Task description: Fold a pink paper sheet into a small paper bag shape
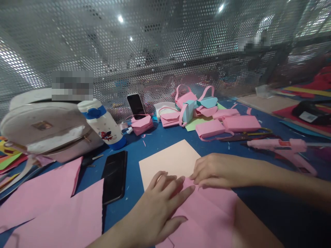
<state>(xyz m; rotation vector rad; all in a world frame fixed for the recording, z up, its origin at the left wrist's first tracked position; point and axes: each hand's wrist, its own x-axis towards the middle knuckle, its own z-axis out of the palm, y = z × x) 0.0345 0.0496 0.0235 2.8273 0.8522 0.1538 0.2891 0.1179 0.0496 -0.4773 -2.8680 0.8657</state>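
The left hand (160, 203) rests with fingers loosely spread on a creased pink paper sheet (212, 220), while the right hand (214, 168) has its fingers bent together at the far edge, whether pinching it I cannot tell; the sheet lies over a peach sheet (170, 155) on the blue table (136, 182). Beyond, a smartphone (136, 105) stands in or behind a small pink paper handbag (142, 125). A whitish backpack (64, 120) and lidded water bottle (102, 125) hide their contents.
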